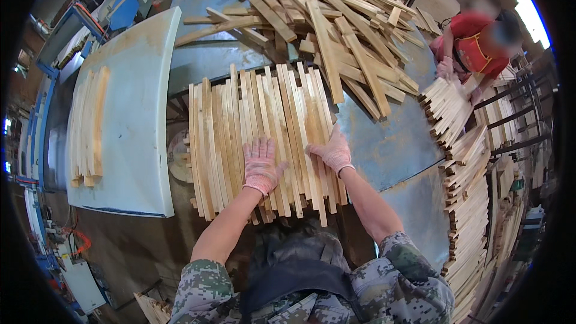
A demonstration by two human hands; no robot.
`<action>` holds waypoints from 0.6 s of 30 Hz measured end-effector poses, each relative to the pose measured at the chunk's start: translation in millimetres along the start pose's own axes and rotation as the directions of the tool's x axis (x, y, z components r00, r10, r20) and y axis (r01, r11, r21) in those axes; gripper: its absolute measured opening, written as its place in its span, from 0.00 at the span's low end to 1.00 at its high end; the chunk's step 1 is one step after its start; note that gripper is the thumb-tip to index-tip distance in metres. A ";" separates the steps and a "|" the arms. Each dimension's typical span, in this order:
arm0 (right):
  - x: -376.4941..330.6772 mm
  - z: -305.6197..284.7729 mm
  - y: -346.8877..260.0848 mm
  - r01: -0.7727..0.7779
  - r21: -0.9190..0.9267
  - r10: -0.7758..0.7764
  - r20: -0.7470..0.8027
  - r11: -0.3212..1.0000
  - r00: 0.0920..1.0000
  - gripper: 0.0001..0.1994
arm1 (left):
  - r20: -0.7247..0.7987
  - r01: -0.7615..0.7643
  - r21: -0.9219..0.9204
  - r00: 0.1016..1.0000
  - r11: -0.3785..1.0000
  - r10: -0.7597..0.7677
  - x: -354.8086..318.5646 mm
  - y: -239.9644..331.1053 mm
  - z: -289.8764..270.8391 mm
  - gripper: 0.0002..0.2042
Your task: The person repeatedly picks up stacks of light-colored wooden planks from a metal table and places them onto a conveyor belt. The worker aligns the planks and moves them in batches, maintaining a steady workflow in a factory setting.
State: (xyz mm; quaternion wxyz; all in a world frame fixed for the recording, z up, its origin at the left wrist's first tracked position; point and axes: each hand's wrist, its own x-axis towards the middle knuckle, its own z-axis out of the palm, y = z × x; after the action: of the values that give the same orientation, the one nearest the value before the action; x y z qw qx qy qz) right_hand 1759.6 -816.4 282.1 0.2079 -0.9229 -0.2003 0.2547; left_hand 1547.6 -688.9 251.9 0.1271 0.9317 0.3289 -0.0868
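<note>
Directly before me lies a wide layer of light wooden strips (228, 120), side by side, their ends uneven. My left hand (261, 163), in a pinkish-white work glove, rests flat on the strips near their close end, fingers stretched out. Against the right edge of the layer is my right hand (333, 151), gloved alike. Its thumb reaches over the top of the strips, apart from the fingers, which lie along the outer side. Neither hand is closed round a strip.
A heap of loose strips (354, 42) covers the far blue table (396, 150). A few strips (89, 126) lie on the pale blue panel (135, 114) at left. Stacked strips (465, 222) line the right side, where a co-worker in red (480, 48) handles strips.
</note>
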 end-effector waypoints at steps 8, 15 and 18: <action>23.6 -2.8 31.4 0.026 0.461 -0.128 0.191 0.887 0.973 0.65 | 0.100 -0.020 -0.024 0.995 1.000 0.022 0.2 -5.5 -11.0 0.48; 39.6 10.4 53.0 -0.014 0.654 -0.147 0.191 0.756 0.971 0.55 | 0.078 -0.046 -0.006 0.996 0.999 0.047 -0.7 -10.8 -2.5 0.49; 28.7 3.0 38.0 0.044 0.423 -0.098 0.107 0.905 0.989 0.48 | 0.082 -0.034 -0.006 0.996 0.999 0.034 -1.0 -11.9 -2.8 0.50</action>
State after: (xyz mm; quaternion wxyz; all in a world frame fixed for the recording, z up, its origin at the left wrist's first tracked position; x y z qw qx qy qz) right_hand 1790.6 -833.6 250.2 0.3973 -0.8308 -0.1872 0.3418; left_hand 1539.5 -679.8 252.8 0.1440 0.9326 0.3077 -0.1223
